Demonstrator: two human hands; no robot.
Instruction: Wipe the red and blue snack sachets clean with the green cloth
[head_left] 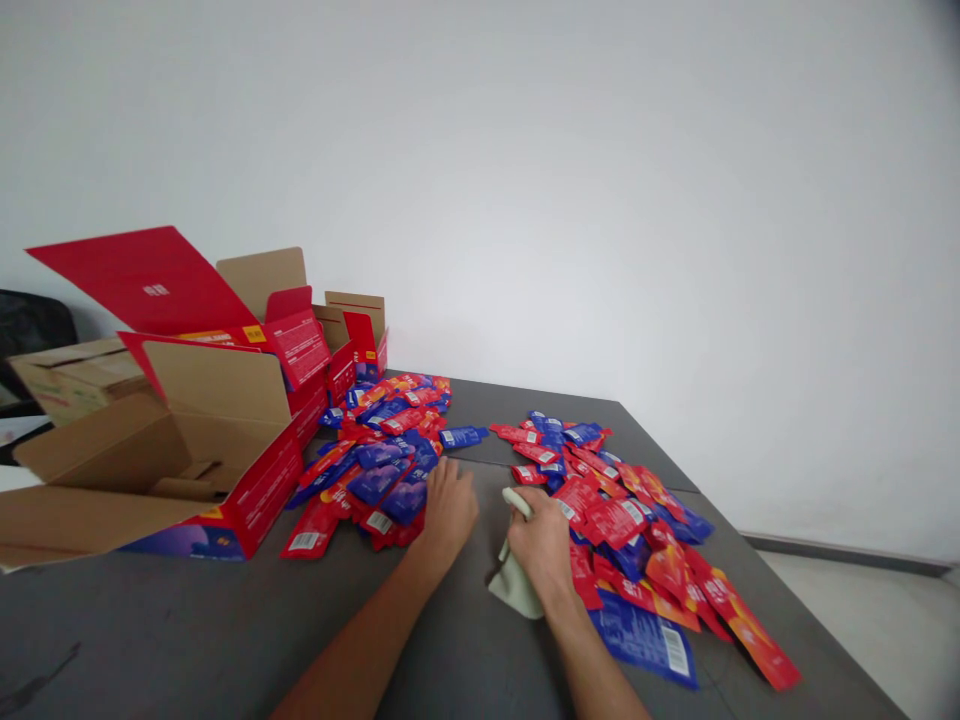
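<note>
My left hand (451, 503) rests at the right edge of the left pile of sachets (384, 480), its fingers bent down and slightly apart against the blue ones. No sachet shows gripped in it; its fingertips are partly hidden. My right hand (541, 538) is closed around a pale, whitish-green cloth (517, 588), which hangs below the fist onto the table and pokes out above the thumb. Just right of that hand spreads another pile of red and blue sachets (619, 522), and it touches or nearly touches them.
Several red printed cartons with open flaps stand on the left, the nearest carton (262, 490) facing me. A brown cardboard box (86, 375) sits behind it. The dark grey table (450, 640) has a seam across it and meets a white wall (525, 200) at the back.
</note>
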